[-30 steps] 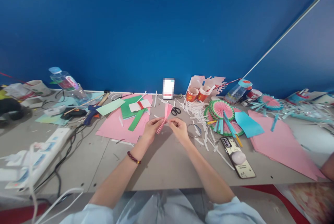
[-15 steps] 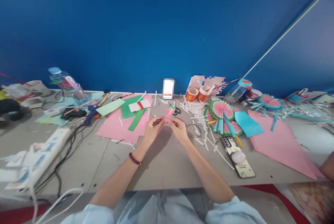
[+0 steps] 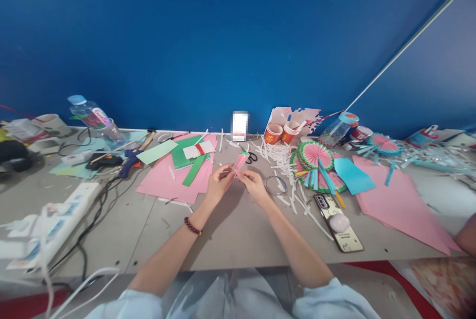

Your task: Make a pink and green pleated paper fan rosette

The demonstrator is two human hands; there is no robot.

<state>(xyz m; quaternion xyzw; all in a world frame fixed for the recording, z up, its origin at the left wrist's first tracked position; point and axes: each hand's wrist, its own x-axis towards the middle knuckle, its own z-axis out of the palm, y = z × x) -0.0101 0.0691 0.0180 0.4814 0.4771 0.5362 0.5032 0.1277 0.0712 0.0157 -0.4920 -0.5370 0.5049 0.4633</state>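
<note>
A narrow folded strip of pink paper with a green edge (image 3: pixel 241 160) is held upright between my two hands, over the middle of the table. My left hand (image 3: pixel 220 181) pinches it from the left. The fingertips of my right hand (image 3: pixel 254 184) close on its lower end. Black-handled scissors (image 3: pixel 252 158) lie just behind the folded paper. To the left of my hands, green paper (image 3: pixel 186 153) and a white piece with a red band (image 3: pixel 200 150) rest on pink sheets (image 3: pixel 158 180). Round pleated paper fans (image 3: pixel 316 156) in pink and green lie to the right.
White paper scraps and a clear roll of tape (image 3: pixel 275 185) lie right of my hands. Paper cups (image 3: pixel 274 133), a phone (image 3: pixel 340 224) and pink sheets (image 3: pixel 397 205) are farther right. At left are a power strip (image 3: pixel 61 224) with cables and a bottle (image 3: pixel 89 113). Another person's arm (image 3: pixel 466 237) shows at the right edge.
The folded paper looks narrower and slightly turned between my fingers. Both hands stay in almost the same place.
</note>
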